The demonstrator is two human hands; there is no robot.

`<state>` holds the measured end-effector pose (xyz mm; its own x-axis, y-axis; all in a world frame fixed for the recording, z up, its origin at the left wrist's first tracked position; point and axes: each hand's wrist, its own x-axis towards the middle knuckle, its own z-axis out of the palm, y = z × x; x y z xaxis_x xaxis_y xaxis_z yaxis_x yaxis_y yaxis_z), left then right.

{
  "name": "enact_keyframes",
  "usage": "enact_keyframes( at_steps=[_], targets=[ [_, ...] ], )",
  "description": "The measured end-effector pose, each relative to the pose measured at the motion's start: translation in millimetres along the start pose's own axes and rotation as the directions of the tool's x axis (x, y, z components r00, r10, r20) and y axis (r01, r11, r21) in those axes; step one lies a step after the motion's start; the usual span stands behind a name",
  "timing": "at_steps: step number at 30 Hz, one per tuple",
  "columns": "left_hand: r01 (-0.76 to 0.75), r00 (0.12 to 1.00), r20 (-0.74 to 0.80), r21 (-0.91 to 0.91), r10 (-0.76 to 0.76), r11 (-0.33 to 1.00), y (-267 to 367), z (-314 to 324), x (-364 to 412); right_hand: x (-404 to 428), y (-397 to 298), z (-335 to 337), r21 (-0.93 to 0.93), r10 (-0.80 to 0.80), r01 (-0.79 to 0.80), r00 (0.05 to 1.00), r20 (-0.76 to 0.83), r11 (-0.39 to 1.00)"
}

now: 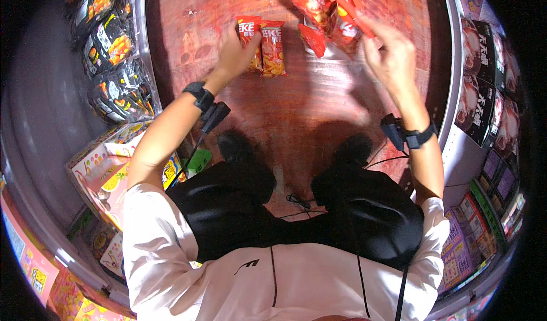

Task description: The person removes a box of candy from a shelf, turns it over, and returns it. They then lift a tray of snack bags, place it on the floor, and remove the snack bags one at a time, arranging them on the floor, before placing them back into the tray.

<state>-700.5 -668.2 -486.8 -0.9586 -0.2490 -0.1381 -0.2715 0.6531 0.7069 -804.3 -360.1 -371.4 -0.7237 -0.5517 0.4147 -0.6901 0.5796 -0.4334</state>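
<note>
My left hand [237, 51] spans a red snack packet [248, 25], with the thumb and fingers on either side of it. A second red snack packet [272, 49] lies flat beside it on the reddish wooden floor [295, 107]. Farther right, my right hand [391, 47], slightly blurred, pinches the edge of a red packet [351, 15] at the side of a loose pile. That pile of red snack bags [308, 4] reaches the top of the view, and part of a silvery wrapping [333, 52] shows under it.
Shelves flank me on both sides. Black snack bags [115, 47] and an open colourful carton [107, 171] are on the left. Black printed boxes [476, 103] stand on the right. A green object [199, 160] lies by my left leg, and a thin cable [299, 201] runs between my feet.
</note>
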Motion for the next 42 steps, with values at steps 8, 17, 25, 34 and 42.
enact_keyframes(
  at_steps=[8,17,25,34,42],
  targets=[
    [-0.422,0.881,-0.062,-0.552,0.469,0.719,99.4,-38.2,8.1,36.0,-34.5,-25.6,0.534,0.168,-0.078,0.978,-0.123,0.842],
    [0.132,0.966,0.258,-0.503,0.003,0.854,80.3,-32.6,2.2,22.6,-23.4,5.7,0.456,0.194,-0.223,0.975,0.109,0.862],
    [0.589,0.794,0.412,-0.339,-0.447,0.734,-21.0,-46.2,1.2,-0.4,-13.4,20.2,0.358,0.266,-0.404,0.887,0.377,0.842],
    [0.248,0.958,0.143,0.026,-0.249,0.968,-61.2,-16.5,-16.4,-11.6,-30.0,56.2,0.14,0.115,-0.188,0.904,0.412,0.972],
    [-0.32,0.935,0.145,-0.051,0.324,0.946,69.8,0.1,1.6,-17.6,-17.9,57.3,0.203,0.152,-0.246,0.907,0.393,0.948]
  ],
)
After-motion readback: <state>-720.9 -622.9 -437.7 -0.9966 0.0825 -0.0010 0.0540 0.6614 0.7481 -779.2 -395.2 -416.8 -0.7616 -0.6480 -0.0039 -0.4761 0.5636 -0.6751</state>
